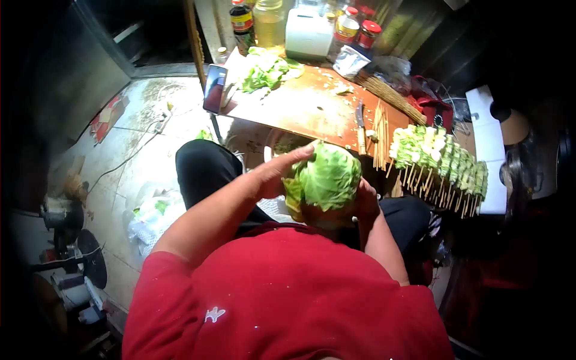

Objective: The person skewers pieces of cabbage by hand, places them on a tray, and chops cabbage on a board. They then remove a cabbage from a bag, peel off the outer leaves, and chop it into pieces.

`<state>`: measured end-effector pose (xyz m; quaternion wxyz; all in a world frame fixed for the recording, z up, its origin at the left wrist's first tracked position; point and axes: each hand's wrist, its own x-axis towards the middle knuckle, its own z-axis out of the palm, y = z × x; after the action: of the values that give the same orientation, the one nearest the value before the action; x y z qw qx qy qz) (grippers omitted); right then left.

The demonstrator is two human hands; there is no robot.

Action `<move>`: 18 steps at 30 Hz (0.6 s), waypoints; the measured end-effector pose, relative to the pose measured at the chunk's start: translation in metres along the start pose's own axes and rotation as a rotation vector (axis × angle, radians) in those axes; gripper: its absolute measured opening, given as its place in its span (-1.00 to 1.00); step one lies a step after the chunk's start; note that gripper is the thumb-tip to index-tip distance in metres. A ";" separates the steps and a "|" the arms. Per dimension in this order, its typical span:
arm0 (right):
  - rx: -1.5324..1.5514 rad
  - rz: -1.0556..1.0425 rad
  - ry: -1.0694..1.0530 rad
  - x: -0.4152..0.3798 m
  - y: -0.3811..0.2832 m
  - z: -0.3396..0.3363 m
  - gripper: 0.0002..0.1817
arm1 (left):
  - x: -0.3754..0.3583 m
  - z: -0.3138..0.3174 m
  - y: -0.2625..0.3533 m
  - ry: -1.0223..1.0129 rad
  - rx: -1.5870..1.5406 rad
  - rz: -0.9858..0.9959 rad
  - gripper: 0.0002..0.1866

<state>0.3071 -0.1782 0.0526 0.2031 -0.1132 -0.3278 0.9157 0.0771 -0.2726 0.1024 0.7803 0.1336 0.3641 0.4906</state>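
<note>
A round green cabbage [330,177] is held over my lap, between my two hands. My left hand [281,174] lies along its left side, fingers reaching toward the top, and a loose, yellowish outer leaf hangs near it. From the right, my right hand [366,199] grips the cabbage's lower side; most of its fingers are hidden behind it. Just beyond, on the wooden table [300,111], lie a knife [360,129] and a bunch of bare skewers [380,135]. Skewered green leaves [441,157] are piled at the table's right end.
Loose leaves [264,69] and a phone [215,89] are at the table's left end. Bottles, including a dark sauce bottle [242,24], and a white box [308,33] line the back. A plastic bag [159,219] sits on the floor at left, near a fan [90,258].
</note>
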 end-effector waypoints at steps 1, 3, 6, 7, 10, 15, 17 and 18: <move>-0.388 -0.108 -0.022 0.002 0.001 0.007 -0.24 | -0.008 0.006 -0.001 -0.022 -0.033 0.008 -0.29; -0.227 0.035 0.004 0.005 -0.004 0.018 -0.15 | -0.011 -0.002 -0.008 -0.053 -0.069 -0.002 -0.29; -0.115 0.145 -0.074 0.014 -0.006 0.023 -0.10 | -0.014 -0.007 -0.017 -0.051 -0.129 0.021 -0.28; -0.178 0.104 -0.024 0.015 -0.006 0.025 -0.10 | -0.016 -0.009 -0.021 -0.052 -0.153 0.061 -0.28; -0.245 -0.050 0.083 0.024 -0.002 0.014 -0.05 | -0.023 -0.010 -0.021 -0.007 -0.161 0.197 -0.31; 0.000 -0.075 0.300 0.021 -0.010 -0.010 -0.29 | -0.074 -0.048 0.022 -0.040 -0.097 0.755 -0.32; 0.011 -0.061 0.322 0.023 -0.006 -0.012 -0.41 | -0.101 -0.065 0.046 0.162 -0.027 1.043 -0.51; -0.006 -0.027 0.353 0.023 -0.002 -0.012 -0.44 | -0.117 -0.056 0.064 -0.006 -0.168 1.052 -0.49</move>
<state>0.2910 -0.1601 0.0433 0.2693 -0.2686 -0.2912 0.8778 -0.0346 -0.3510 0.1500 0.4378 0.2367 0.2053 0.8427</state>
